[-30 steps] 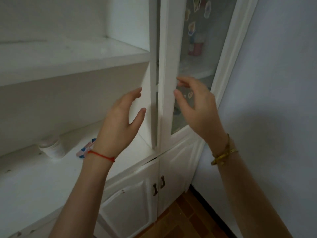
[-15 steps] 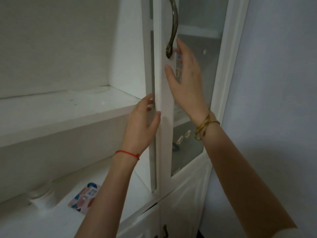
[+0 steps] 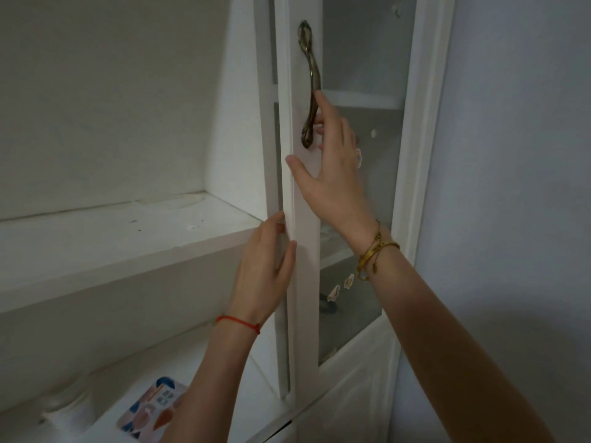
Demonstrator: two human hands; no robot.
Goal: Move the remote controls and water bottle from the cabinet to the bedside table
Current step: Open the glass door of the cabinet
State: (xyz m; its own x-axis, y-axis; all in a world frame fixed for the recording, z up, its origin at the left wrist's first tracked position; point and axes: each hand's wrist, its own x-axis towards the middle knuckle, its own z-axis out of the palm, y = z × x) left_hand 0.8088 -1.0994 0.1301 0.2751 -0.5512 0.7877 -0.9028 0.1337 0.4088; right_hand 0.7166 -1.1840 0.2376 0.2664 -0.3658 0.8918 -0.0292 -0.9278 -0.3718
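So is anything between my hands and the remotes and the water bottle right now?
No remotes or water bottle can be made out in this view. The glass cabinet door stands before its shelves; the right hand is at its brass handle, the left hand on the door's edge.

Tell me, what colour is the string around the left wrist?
Red: a thin red string just below the left hand, clearest in the head view.

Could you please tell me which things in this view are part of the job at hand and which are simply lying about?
Part of the job:
- cabinet door, closed
- door handle
- right hand, fingers at the handle
- left hand, on the door's edge

Lying about:
- colourful card on the lower shelf
- white tub beside it
- stickers on the glass
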